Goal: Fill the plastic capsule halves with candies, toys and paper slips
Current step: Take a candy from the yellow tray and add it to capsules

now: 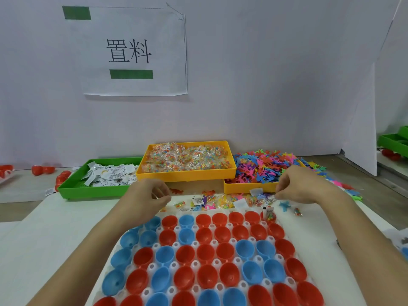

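A white holder [174,265] in front of me carries rows of red and blue capsule halves [205,252]. Most are hollow; the far right one in the back row [269,216] has a candy packet and a slip in it. Just beyond the holder lies a loose pile of candy packets, slips and toys [220,202]. My right hand [302,186] pinches a printed paper slip [272,197] at the pile's right end. My left hand [150,195] hovers at the pile's left end with fingers curled; I see nothing in it.
Three trays stand at the back: a green tray [92,192] of paper slips, a yellow tray [186,174] of candy packets, and a yellow tray [247,187] heaped with rubbery toys [265,166]. Red capsule parts [43,169] lie far left. A white partition [357,120] stands to the right.
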